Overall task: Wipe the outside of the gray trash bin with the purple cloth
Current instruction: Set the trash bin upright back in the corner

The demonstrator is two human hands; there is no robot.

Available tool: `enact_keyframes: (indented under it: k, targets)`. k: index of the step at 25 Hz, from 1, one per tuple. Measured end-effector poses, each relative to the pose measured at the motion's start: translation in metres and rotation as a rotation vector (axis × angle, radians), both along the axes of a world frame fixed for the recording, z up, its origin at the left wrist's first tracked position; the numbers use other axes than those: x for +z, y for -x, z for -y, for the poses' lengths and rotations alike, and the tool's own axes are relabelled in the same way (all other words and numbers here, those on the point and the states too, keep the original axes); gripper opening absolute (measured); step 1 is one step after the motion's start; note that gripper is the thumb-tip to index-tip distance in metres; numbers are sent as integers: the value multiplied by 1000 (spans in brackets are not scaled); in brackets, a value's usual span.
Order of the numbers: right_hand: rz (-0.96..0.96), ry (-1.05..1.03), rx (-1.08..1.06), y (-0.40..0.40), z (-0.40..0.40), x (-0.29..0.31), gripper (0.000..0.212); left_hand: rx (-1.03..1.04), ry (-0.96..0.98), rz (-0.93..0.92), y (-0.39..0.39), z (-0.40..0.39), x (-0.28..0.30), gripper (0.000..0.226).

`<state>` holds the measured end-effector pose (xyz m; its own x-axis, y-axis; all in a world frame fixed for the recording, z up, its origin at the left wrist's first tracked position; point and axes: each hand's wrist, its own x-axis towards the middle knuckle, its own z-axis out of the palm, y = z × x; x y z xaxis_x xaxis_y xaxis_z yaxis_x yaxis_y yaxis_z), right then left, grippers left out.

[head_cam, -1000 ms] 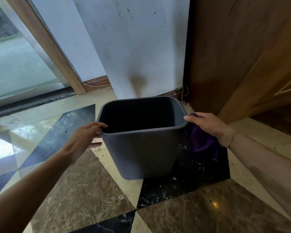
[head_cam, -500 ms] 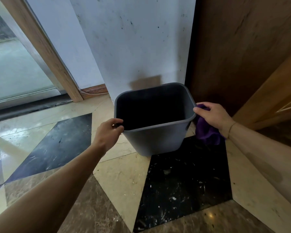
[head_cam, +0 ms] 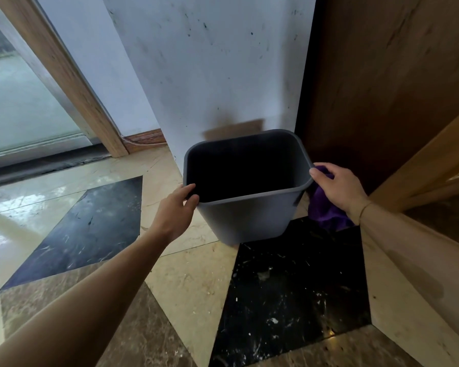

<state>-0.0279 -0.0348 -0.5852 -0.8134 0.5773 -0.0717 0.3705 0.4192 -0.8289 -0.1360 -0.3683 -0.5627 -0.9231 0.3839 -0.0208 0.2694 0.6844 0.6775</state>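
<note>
The gray trash bin [head_cam: 247, 218] stands upright on the floor close to the white wall, its open top dark and empty-looking. My left hand [head_cam: 174, 211] grips the bin's near left rim corner, thumb inside. My right hand [head_cam: 338, 188] holds the bunched purple cloth [head_cam: 323, 210] against the bin's right outer side, thumb on the rim corner. Most of the cloth hangs below my palm, partly hidden by it.
A white wall [head_cam: 217, 67] rises just behind the bin. A brown wooden door [head_cam: 387, 75] stands at the right. A glass sliding door [head_cam: 19, 102] with a wooden frame is at the left. The floor is polished marble tile [head_cam: 186, 287] in beige, black and brown.
The bin has gone from near me and off the floor to down by the wall. My left hand closed on its rim. My right hand stayed at the right side with the cloth.
</note>
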Motion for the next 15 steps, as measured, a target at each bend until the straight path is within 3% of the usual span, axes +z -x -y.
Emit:
enact_keyframes:
  k: [4,8,12,15]
  targets:
    - [43,-45,-61,-14,6,13,30,-18,73,-22,-3,-5,6,47]
    - [-43,-51,-91,-36,19,32,22,30,102,-203,-14,-11,23,46]
    - [-187,-138,-41,-54,38,67,23,-62,6,-422,-41,-19,53,36]
    - [-270,-149,-39,-69,47,116,22,-13,-128,-490,-64,-12,100,16]
